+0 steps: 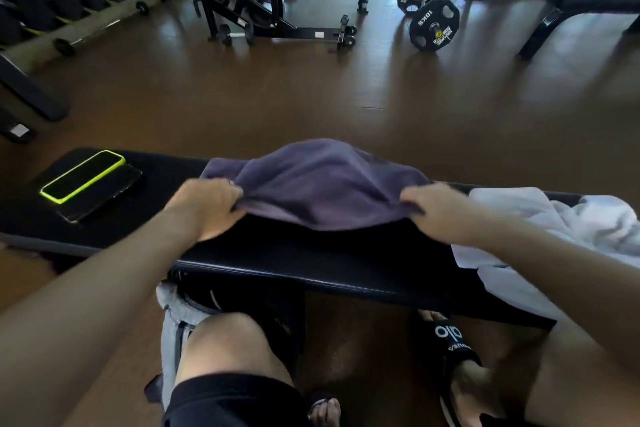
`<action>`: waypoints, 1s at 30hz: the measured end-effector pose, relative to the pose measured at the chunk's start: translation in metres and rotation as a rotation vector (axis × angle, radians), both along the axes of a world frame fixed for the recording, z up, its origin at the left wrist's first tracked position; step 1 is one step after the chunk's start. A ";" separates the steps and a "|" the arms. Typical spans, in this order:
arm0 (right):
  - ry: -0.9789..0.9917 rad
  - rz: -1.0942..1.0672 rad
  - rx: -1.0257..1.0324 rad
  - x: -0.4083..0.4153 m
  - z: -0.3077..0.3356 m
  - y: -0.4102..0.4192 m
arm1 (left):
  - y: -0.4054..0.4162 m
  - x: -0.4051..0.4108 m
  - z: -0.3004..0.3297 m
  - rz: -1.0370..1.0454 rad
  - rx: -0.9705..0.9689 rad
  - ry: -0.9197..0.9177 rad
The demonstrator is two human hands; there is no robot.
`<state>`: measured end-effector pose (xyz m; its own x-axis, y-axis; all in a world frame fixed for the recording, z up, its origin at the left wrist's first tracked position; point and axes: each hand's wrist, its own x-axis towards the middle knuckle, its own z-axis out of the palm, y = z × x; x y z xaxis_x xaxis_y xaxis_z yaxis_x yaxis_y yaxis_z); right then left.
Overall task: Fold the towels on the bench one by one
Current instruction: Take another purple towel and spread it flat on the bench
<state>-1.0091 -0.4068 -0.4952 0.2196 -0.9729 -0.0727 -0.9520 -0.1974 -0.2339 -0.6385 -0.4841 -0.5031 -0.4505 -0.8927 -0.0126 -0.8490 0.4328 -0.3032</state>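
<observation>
Bare knees and my sandalled foot fill the bottom of the frame, just below the black surface. At centre, my left hand and right hand each pinch a near corner of the purple towel, lifting it so it billows above the surface. At right lies a crumpled white towel; at left, two phones.
</observation>
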 end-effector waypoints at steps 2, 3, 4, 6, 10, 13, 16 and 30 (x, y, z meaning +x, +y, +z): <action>0.064 0.058 0.152 0.007 -0.019 0.016 | 0.012 0.012 -0.022 0.007 0.123 -0.079; 0.080 0.082 0.205 0.010 -0.023 0.022 | 0.016 0.018 -0.030 0.024 0.166 -0.087; 0.102 0.103 0.241 0.013 -0.025 0.026 | 0.020 0.023 -0.034 0.046 0.203 -0.084; 0.145 0.125 0.284 0.018 -0.025 0.032 | 0.023 0.031 -0.038 0.079 0.250 -0.060; 0.179 0.142 0.351 0.019 -0.021 0.033 | 0.027 0.039 -0.037 0.087 0.290 -0.086; 0.133 0.129 0.473 0.020 -0.022 0.037 | 0.028 0.043 -0.033 0.148 0.347 -0.145; -0.003 0.117 0.644 0.027 -0.026 0.041 | 0.029 0.024 -0.015 0.215 0.439 -0.321; -0.127 -0.613 0.137 -0.044 -0.044 -0.024 | 0.061 -0.168 -0.051 -0.290 0.439 0.235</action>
<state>-1.0530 -0.4305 -0.5394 -0.3584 -0.9085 -0.2149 -0.8461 0.4134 -0.3364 -0.8068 -0.4235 -0.5539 -0.7118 -0.6658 -0.2238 -0.6995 0.7007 0.1401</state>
